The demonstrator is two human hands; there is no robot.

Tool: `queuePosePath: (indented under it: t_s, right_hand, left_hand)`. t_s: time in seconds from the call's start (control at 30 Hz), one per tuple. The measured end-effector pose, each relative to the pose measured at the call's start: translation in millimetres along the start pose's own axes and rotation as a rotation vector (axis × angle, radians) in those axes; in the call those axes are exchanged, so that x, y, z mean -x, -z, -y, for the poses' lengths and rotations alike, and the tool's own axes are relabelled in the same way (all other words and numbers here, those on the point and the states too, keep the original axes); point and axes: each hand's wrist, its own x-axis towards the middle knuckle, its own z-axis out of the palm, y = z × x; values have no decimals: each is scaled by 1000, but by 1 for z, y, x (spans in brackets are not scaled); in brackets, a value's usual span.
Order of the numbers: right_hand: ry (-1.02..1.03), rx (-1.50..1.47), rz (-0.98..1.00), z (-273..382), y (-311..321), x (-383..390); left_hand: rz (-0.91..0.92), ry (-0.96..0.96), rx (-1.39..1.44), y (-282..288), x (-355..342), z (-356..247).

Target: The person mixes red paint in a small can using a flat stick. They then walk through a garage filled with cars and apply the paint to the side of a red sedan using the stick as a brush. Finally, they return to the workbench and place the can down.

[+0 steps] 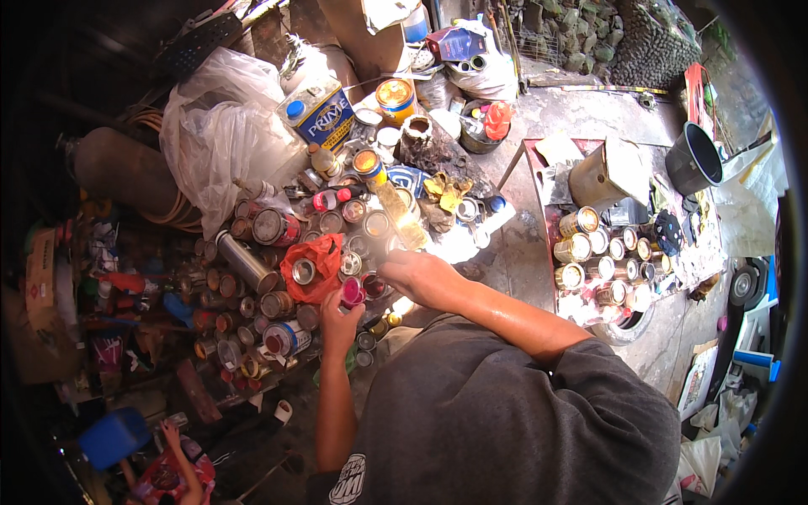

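My left hand (340, 326) is closed on a small cup of magenta paint (353, 291), its fingers around the near side. Just to the right of that cup sits a small tin with dark red inside (374, 285). My right hand (412, 274) is beside this tin, fingers curled together; whatever they may hold is hidden. Behind the cup, an open can (304, 270) rests on a crumpled red plastic bag (316, 267). Several small paint tins crowd around both hands, among them a glass jar (376, 223) behind the right hand.
A grey metal cylinder (247, 262) lies among the tins on the left. A low table (539, 181) at the right bears more cans; a black bucket (695, 158) is beyond it. At the lower left, another person's arm (180, 459) shows near a blue container (115, 438).
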Motion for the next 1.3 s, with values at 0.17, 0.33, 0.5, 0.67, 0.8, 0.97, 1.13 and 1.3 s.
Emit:
queuePosePath:
  t_s: [0.17, 0.33, 0.5, 0.67, 0.8, 0.97, 1.13, 1.3]
  right_hand:
    - [6, 9, -14, -1, 1, 1]
    - [-6, 18, -6, 1, 5, 1]
    - [0, 13, -3, -1, 5, 2]
    - [11, -4, 3, 0, 4, 1]
    - [-1, -18, 25, 5, 6, -1]
    - [-27, -11, 59, 1, 1, 2]
    - [-48, -3, 76, 3, 1, 3]
    - [-48, -4, 77, -1, -1, 3]
  left_hand:
    - [39, 26, 58, 2, -2, -9]
    - [85, 149, 272, 0, 0, -2]
    - [89, 222, 438, -5, 1, 5]
    - [89, 276, 490, -5, 4, 3]
    - [79, 255, 453, -6, 6, 13]
    - [51, 258, 397, -7, 7, 10]
    - [9, 190, 298, -9, 6, 11]
    - [15, 146, 215, -6, 4, 2]
